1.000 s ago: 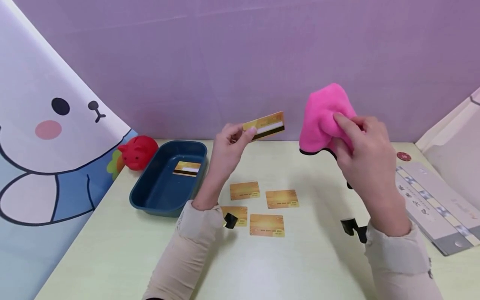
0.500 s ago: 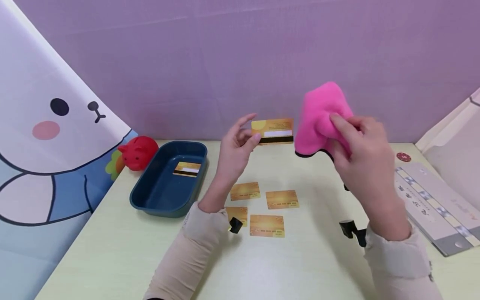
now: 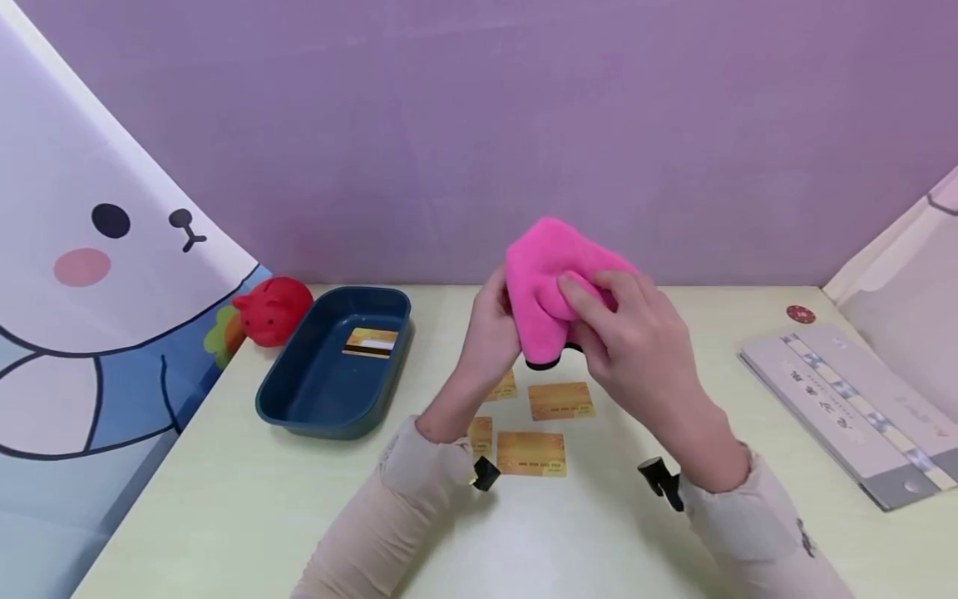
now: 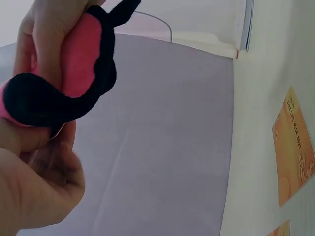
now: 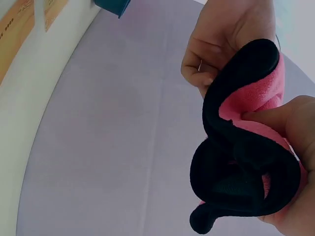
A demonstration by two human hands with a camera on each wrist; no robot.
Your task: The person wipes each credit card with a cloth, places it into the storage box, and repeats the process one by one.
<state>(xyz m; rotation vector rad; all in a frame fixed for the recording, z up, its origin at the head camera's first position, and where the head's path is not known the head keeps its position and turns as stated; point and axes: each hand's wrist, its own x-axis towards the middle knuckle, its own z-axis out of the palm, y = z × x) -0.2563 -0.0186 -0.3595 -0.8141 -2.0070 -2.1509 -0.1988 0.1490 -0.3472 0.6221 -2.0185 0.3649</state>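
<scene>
My right hand (image 3: 651, 349) pinches a gathered fold of a bright pink fleecy cloth (image 3: 550, 266) with black edging, raised above the table. In the right wrist view the black edging (image 5: 216, 108) winds in loops below the pink fabric. My left hand (image 3: 490, 333) is against the cloth's left side, its fingertips mostly hidden behind it. A thin card edge (image 4: 58, 131) shows between the left fingers and the cloth in the left wrist view; the rest of that card is covered. Several gold bank cards (image 3: 561, 401) lie face up on the table beneath the hands.
A dark blue tray (image 3: 310, 387) stands at the left with one gold card (image 3: 370, 342) inside, stripe side up. Behind its left end sits a red piggy bank (image 3: 273, 312). Toward the right lie a flat grey box (image 3: 838, 399) and a red chip (image 3: 801, 314).
The right hand has brought the cloth left and lower, onto the left hand. The gold card in the left hand, in full view before, has gone behind the cloth.
</scene>
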